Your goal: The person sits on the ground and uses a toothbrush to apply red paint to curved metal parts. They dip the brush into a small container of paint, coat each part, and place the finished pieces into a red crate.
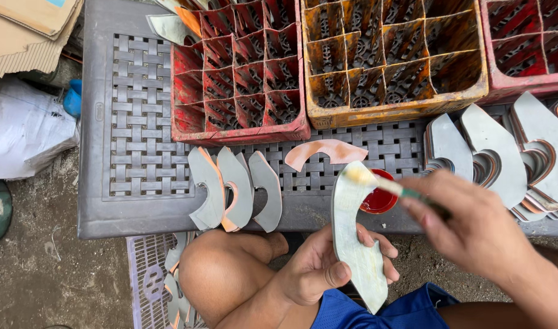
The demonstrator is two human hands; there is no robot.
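Note:
My left hand (318,268) grips a curved grey cut-out piece (352,240) upright over my lap. My right hand (474,231) holds a small brush (382,184), and its pale bristle tip rests on the top end of that piece. Just behind the piece sits a small round red container (379,201) on the grey woven-pattern table (142,146). Three similar curved pieces (236,195) lie side by side on the table to the left, and one pinkish piece (324,151) lies flat farther back.
Two red divided crates (239,73) (526,42) and a yellow one (392,58) stand at the back of the table. A stack of curved grey pieces (504,158) fans out at the right. More pieces lie on a mat (175,286) by my knee. Bags and cardboard (23,91) sit left.

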